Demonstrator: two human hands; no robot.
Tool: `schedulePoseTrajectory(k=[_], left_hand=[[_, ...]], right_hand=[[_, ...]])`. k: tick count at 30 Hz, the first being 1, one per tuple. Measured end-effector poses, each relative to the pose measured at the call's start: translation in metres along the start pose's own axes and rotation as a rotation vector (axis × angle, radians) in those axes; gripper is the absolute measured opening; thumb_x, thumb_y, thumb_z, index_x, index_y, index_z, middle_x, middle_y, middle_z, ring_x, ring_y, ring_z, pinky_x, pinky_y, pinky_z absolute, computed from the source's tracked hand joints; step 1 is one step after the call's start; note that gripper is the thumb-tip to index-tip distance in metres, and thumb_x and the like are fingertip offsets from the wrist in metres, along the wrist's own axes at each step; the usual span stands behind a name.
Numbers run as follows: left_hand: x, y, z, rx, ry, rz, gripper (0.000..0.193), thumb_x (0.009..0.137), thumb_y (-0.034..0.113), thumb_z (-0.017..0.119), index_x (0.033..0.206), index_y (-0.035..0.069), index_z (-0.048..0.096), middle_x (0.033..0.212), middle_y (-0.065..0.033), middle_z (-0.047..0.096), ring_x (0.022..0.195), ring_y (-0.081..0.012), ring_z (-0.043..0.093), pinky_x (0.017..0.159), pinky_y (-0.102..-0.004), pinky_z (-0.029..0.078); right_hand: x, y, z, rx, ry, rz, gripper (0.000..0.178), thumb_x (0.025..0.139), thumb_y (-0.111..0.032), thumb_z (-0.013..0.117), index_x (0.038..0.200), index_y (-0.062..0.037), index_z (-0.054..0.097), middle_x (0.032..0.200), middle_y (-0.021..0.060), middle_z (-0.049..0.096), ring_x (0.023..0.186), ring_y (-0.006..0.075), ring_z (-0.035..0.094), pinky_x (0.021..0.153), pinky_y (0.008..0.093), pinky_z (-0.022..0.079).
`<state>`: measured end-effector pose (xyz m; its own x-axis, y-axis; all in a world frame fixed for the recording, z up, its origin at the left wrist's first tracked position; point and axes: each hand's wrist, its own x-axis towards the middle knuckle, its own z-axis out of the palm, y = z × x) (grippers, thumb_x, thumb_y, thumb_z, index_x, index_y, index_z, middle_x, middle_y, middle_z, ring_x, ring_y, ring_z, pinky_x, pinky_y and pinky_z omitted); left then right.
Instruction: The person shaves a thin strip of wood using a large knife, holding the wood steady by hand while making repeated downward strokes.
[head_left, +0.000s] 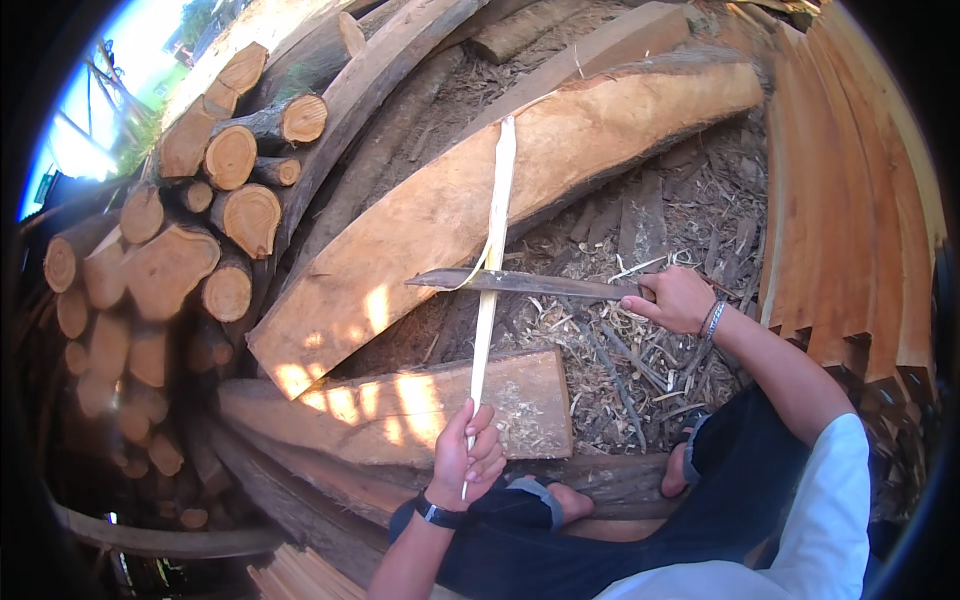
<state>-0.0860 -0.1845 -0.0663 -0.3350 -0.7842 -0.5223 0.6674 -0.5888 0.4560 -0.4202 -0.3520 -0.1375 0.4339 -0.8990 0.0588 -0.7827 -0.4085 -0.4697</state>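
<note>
My left fingers clamp the near end of the stick, my right fingers the knife across it; it seems light, springy, best held low

Smooth wooden strip, matt metal blade
</note>
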Motion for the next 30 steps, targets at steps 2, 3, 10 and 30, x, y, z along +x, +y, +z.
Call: schedulePoseTrajectory(k=[2, 3, 10, 30], left_hand=[[-0.001, -0.001, -0.003, -0.046, -0.022, -0.007, 0.043, 0.107, 0.038, 0.028, 0.071, 0.017, 0.039, 0.041, 0.0038, 0.028, 0.027, -0.0094, 0.03, 0.03, -0.0235, 0.023], [-0.001, -0.002, -0.004, -0.03, -0.017, 0.003, 0.042, 0.107, 0.038, 0.028, 0.072, 0.017, 0.039, 0.042, 0.0038, 0.029, 0.027, -0.0094, 0.03, 0.03, -0.0234, 0.023], [-0.002, 0.002, -0.003, -0.078, -0.053, 0.004, 0.042, 0.107, 0.037, 0.027, 0.072, 0.016, 0.039, 0.042, 0.0037, 0.03, 0.027, -0.0094, 0.031, 0.029, -0.023, 0.024], [-0.006, 0.003, 0.002, 0.415, 0.022, -0.025, 0.036, 0.107, 0.036, 0.028, 0.099, 0.007, 0.048, 0.055, 0.0028, 0.033, 0.038, -0.0089, 0.033, 0.038, -0.0219, 0.028]], right_hand=[[-0.007, -0.007, -0.008, -0.046, -0.053, -0.046, 0.063, 0.088, -0.066, 0.051, 0.068, -0.0071, 0.063, 0.058, 0.0149, 0.06, 0.06, 0.0364, 0.062, 0.06, 0.0477, 0.049], [-0.009, -0.01, -0.011, -0.07, -0.082, -0.07, 0.064, 0.088, -0.066, 0.051, 0.067, -0.0072, 0.062, 0.058, 0.0146, 0.06, 0.06, 0.0362, 0.062, 0.06, 0.0474, 0.049], [-0.025, -0.025, -0.006, -0.045, -0.039, -0.066, 0.063, 0.087, -0.067, 0.052, 0.066, -0.0077, 0.062, 0.053, 0.0132, 0.058, 0.056, 0.0343, 0.062, 0.057, 0.0456, 0.05], [-0.026, -0.029, 0.003, 0.046, -0.068, -0.051, 0.057, 0.092, -0.054, 0.055, 0.076, -0.0003, 0.061, 0.064, 0.0186, 0.062, 0.063, 0.0381, 0.064, 0.064, 0.0484, 0.05]])
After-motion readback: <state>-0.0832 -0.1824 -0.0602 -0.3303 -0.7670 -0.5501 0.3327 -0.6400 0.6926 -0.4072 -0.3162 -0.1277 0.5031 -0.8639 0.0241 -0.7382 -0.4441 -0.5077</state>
